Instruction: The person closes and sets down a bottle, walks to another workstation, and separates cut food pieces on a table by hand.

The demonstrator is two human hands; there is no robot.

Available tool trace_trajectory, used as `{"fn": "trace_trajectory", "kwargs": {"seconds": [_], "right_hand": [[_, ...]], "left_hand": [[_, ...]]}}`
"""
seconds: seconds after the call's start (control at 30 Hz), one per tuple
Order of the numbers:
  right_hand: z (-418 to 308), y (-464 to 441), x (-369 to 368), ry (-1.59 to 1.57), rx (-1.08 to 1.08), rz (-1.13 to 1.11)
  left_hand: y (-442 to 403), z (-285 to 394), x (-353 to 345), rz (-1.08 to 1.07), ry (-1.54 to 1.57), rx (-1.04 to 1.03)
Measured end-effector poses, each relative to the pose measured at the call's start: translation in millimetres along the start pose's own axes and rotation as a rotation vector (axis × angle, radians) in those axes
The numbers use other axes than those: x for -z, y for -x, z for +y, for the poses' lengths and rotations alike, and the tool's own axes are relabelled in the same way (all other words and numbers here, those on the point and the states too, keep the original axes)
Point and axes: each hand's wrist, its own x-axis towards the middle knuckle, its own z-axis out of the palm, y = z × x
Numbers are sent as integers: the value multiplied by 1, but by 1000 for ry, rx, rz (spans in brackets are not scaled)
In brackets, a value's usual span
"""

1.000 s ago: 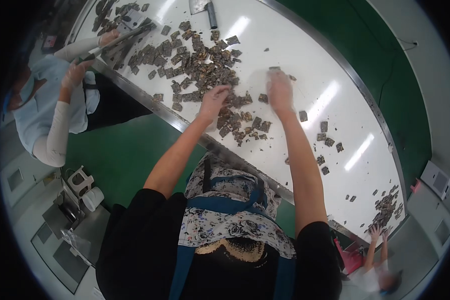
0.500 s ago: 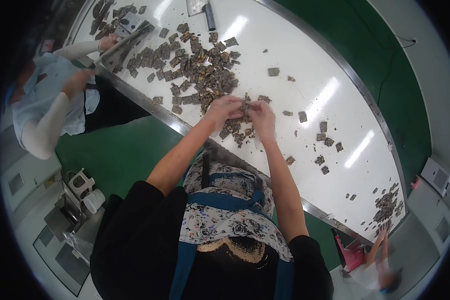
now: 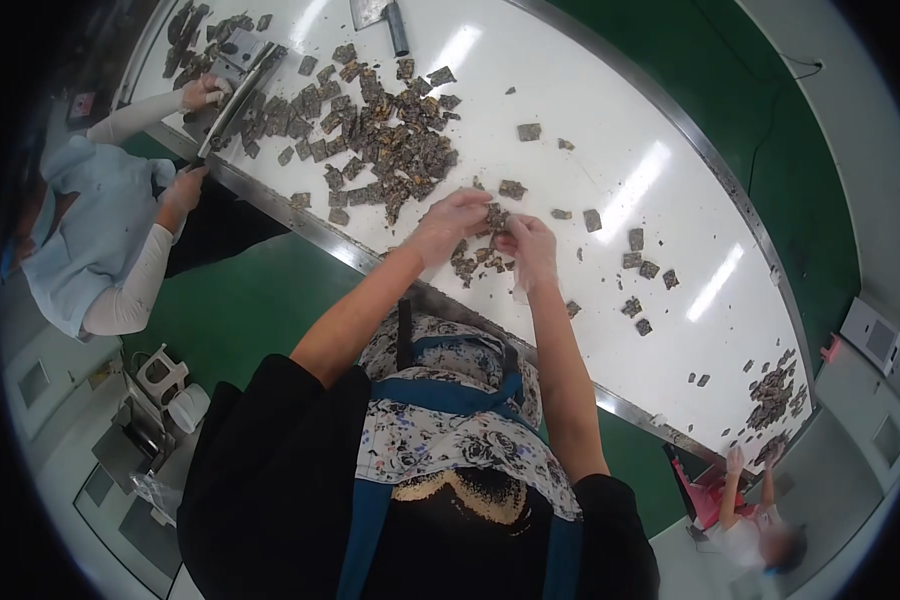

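Observation:
My left hand [image 3: 454, 222], in a clear plastic glove, pinches the left side of a dark, nutty brittle piece [image 3: 496, 216]. At its right side, my right hand [image 3: 530, 248], also gloved, closes its fingers on the same piece. The fingers hide part of it. Just below lie small brittle crumbs [image 3: 470, 264] on the white table [image 3: 570, 290]. Up and left of my hands spreads a large heap of brittle pieces [image 3: 405, 145], some square, some broken.
A cleaver [image 3: 398, 28] lies at the far edge. On the left a co-worker [image 3: 100, 230] holds a long-handled cutter [image 3: 240, 95]. Another person [image 3: 760, 530] handles a second brittle pile [image 3: 773, 400] at the lower right. Loose squares [image 3: 648, 270] lie right of my hands.
My hands still hold brittle between them, a little apart from the heap now. The left co-worker's lower hand has come down onto the cutter's handle. The far person's hands have spread apart.

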Motion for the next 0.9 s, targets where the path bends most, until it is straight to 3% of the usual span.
{"fn": "trace_trajectory", "kwargs": {"seconds": [0.17, 0.23, 0.3, 0.37, 0.4, 0.5, 0.57, 0.6, 0.63, 0.7, 0.73, 0.77, 0.8, 0.9], "right_hand": [[-12, 26, 11, 446, 192, 109], [-19, 40, 14, 1423, 1144, 428], [-15, 36, 15, 1352, 1125, 404], [-6, 31, 13, 532, 353, 53], [5, 21, 26, 427, 241, -46], [7, 40, 46, 469, 189, 52], [1, 60, 77, 373, 179, 126], [-6, 73, 91, 352, 176, 203], [-10, 86, 107, 302, 143, 308], [4, 95, 154, 56, 250, 500], [11, 98, 177, -152, 237, 550], [19, 102, 199, -359, 221, 598], [33, 102, 215, -466, 162, 628], [55, 111, 212, -185, 28, 550]], "left_hand": [[-5, -2, -3, 147, 247, 50], [-4, -4, -4, 153, 96, 72], [-1, -11, -15, 114, 10, 57], [15, -15, -34, 37, -111, 43], [20, -23, -40, 13, -119, 45], [27, -51, -31, 34, -181, 74], [51, -41, -32, 181, -644, -155], [55, -42, -14, 233, -908, -391], [61, -35, 1, 316, -966, -427], [68, -19, 29, 481, -1135, -442], [66, -12, 41, 565, -1246, -421], [63, -8, 48, 584, -1388, -567], [60, -4, 48, 585, -1389, -567], [47, 3, 42, 469, -1527, -571]]}}
